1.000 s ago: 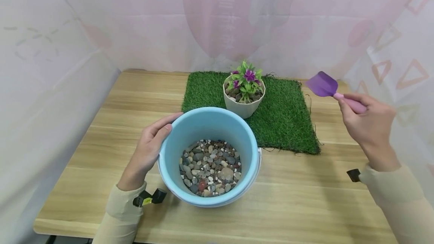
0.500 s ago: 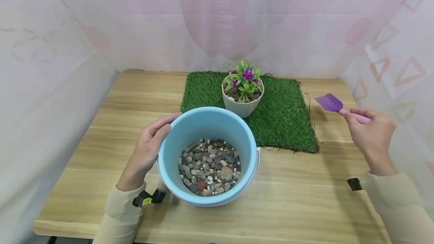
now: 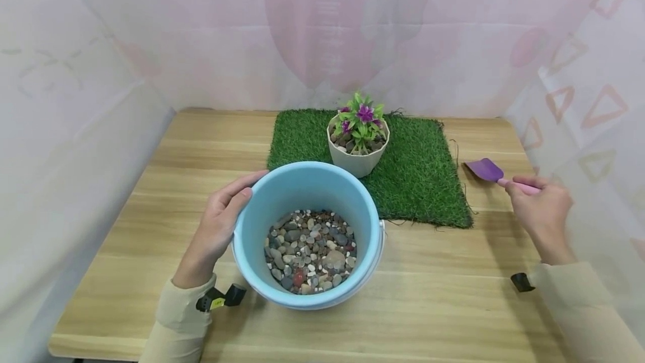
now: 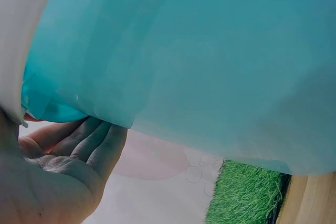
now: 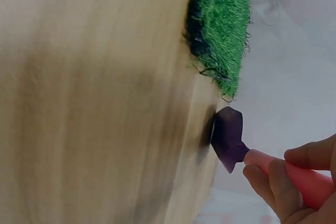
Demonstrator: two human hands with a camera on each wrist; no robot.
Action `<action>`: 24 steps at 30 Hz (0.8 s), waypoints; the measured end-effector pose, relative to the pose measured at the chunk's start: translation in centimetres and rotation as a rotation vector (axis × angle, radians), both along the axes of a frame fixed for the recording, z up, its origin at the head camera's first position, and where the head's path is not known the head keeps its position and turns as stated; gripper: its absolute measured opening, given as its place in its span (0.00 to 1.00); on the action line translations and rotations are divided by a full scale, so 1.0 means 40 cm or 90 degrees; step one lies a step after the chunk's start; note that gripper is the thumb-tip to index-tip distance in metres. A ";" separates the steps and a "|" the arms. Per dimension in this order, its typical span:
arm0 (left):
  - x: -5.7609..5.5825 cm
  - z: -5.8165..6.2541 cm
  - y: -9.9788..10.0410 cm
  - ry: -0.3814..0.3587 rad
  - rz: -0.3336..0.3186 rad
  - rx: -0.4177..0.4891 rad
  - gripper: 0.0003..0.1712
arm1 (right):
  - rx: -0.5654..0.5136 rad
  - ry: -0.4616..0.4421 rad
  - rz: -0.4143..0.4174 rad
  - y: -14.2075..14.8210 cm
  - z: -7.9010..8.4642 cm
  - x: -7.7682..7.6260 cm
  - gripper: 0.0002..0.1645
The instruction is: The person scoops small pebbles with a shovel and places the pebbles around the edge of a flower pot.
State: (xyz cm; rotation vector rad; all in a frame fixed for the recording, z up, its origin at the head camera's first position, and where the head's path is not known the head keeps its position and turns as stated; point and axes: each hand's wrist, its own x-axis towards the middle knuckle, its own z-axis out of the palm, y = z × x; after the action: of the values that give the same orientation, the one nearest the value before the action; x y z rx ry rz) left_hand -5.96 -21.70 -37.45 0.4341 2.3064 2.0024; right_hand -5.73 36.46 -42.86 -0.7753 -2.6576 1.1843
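Note:
A light blue bucket (image 3: 370,262) stands on the table with mixed pebbles (image 3: 312,251) in its bottom. My left hand (image 3: 219,220) rests against its left outer side, thumb and fairly straight fingers along the rim. In the left wrist view, the fingers (image 4: 97,140) touch the bucket wall (image 4: 184,66); the thumb is mostly hidden. At the right, my right hand (image 3: 541,212) grips the pink handle of a small garden trowel (image 3: 486,170). The trowel's purple blade (image 5: 229,137) is low over the tabletop beyond the grass mat's corner.
Behind the bucket, a white pot (image 3: 358,162) with a purple-flowered plant (image 3: 361,119) stands on a green artificial grass mat (image 3: 423,172). The wooden table (image 3: 428,296) is bordered by pale printed cloth walls (image 3: 216,60) at the back and sides.
My right hand has lowered the trowel toward the tabletop, to the right of the grass mat. My left hand and the bucket have stayed in place.

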 end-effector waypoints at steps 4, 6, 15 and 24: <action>-0.001 -0.003 0.002 0.004 -0.006 0.006 0.25 | 0.090 -0.019 0.059 0.001 -0.016 0.009 0.30; -0.002 -0.004 0.004 0.007 -0.007 0.009 0.26 | 0.138 -0.027 0.103 -0.001 -0.025 0.015 0.31; -0.007 -0.009 0.007 0.014 -0.005 0.010 0.24 | 0.234 -0.052 0.197 -0.011 -0.054 0.021 0.35; -0.032 -0.019 -0.045 0.040 -0.081 0.007 0.27 | 0.306 -0.080 0.250 -0.026 -0.033 0.021 0.36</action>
State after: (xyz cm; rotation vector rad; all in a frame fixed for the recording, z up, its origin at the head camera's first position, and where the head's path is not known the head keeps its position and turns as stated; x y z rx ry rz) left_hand -7.24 -23.51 -38.21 0.6361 2.2414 1.9701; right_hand -4.89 35.42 -44.16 -0.2612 -3.1048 0.5101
